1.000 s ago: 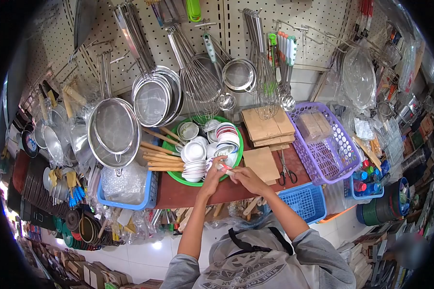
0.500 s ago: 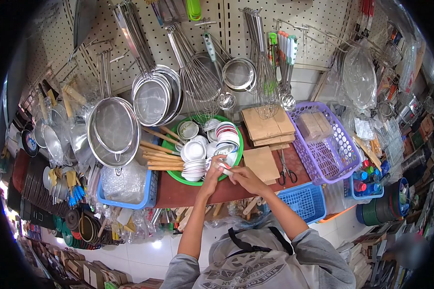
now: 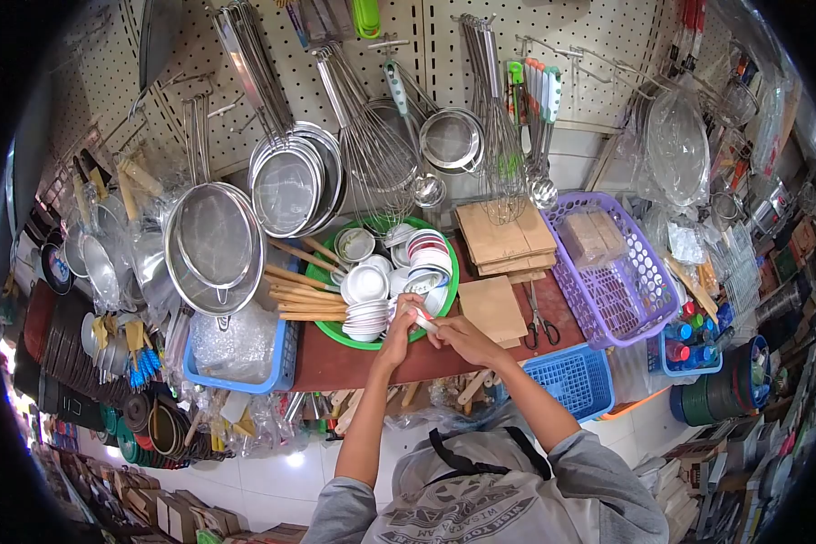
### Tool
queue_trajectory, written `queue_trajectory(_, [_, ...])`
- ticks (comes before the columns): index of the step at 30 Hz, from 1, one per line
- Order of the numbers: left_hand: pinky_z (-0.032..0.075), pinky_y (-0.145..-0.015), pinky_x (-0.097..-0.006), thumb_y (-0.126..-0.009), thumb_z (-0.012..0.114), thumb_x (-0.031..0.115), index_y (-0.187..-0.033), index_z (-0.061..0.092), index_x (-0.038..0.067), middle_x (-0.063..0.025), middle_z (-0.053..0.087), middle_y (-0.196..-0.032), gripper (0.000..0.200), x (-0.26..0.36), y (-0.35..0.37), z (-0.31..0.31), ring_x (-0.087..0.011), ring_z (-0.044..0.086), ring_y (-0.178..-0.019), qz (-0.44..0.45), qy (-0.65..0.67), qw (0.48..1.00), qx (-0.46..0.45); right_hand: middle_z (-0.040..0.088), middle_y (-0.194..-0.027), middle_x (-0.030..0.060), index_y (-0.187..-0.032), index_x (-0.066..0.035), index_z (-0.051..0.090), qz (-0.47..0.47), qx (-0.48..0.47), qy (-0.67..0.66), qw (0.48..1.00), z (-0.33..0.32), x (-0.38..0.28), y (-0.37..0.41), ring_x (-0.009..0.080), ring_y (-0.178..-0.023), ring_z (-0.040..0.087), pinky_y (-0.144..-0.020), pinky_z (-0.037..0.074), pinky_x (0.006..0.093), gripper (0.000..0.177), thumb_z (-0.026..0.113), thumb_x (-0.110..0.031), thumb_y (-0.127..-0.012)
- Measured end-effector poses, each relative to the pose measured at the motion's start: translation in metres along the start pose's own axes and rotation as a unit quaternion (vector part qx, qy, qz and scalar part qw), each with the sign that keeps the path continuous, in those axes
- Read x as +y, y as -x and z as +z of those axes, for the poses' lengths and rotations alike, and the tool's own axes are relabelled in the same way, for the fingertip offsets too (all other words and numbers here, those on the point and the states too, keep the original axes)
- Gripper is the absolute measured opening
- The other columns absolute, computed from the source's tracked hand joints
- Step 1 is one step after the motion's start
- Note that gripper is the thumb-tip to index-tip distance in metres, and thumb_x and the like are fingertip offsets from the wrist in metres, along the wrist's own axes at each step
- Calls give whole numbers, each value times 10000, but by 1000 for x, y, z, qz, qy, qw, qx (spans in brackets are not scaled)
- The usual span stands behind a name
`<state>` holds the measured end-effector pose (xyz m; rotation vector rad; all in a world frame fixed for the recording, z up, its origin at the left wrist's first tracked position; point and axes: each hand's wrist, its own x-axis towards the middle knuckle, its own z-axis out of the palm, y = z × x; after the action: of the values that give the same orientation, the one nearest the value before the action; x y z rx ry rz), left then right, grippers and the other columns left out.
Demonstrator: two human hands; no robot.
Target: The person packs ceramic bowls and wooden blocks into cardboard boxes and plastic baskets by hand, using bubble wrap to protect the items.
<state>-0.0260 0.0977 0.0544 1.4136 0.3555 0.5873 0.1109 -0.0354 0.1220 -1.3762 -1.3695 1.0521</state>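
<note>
Close together at the right front rim of a green basin [image 3: 453,263], my two hands hold a small white object [image 3: 423,321] whose kind I cannot make out. My left hand [image 3: 397,335] is closed around it. The fingers of my right hand [image 3: 464,340] pinch its near right side. In the basin sit stacked small white bowls [image 3: 366,284], more bowls with coloured rims [image 3: 427,257] and a metal strainer [image 3: 354,244]. Several wooden handles [image 3: 313,306] stick out over its left side.
Brown cardboard pieces [image 3: 506,238], a single brown sheet [image 3: 492,307] and scissors [image 3: 541,328] lie right of the basin. A purple basket [image 3: 639,331] and a blue basket [image 3: 571,376] stand farther right. Whisks [image 3: 376,150] and strainers [image 3: 286,190] hang above.
The white object has turned in my fingers, and the red patch on it shows less now. Both hands have stayed in nearly the same place.
</note>
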Motion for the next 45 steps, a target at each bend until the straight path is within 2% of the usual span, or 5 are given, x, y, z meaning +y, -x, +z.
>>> queue_trajectory(13, [398,-870,-285,-998,403,428,-1174,442,64,-60,541,-984,407,-12,-3,-7,-144,526,-920,-20,56,998,-18,463,-713,10,-744,-44,482,5,-3,-32,999,1,2,-1,125,-689,409,-681,350,279,263,378,-204,-924])
queue_trajectory(16, [319,-693,-251,-995,417,387,-1168,450,105,2,454,-886,332,-7,-3,1,-107,362,-750,11,28,999,14,457,-710,10,-732,-46,459,6,1,-32,999,2,10,-2,130,-694,415,-690,350,282,277,373,-206,-940])
queue_trajectory(25, [373,-809,-256,-984,424,408,-1176,448,85,-26,510,-971,377,1,-2,0,-113,491,-887,-10,-19,1000,1,454,-718,12,-741,-51,452,-9,6,-22,1000,0,4,1,129,-708,424,-703,349,287,289,359,-224,-954])
queue_trajectory(31, [318,-697,-245,-965,451,368,-1138,459,94,1,412,-868,324,0,-1,2,-104,356,-750,-7,21,1000,2,461,-727,5,-759,-49,467,-1,0,-40,999,1,0,4,127,-710,420,-706,354,288,280,362,-216,-957])
queue_trajectory(45, [319,-668,-241,-996,411,362,-1095,485,92,3,458,-850,297,14,0,8,-95,364,-720,8,-19,1000,11,525,-792,21,-848,-23,547,9,-11,-66,998,-2,11,2,124,-753,471,-746,396,279,246,416,-196,-963])
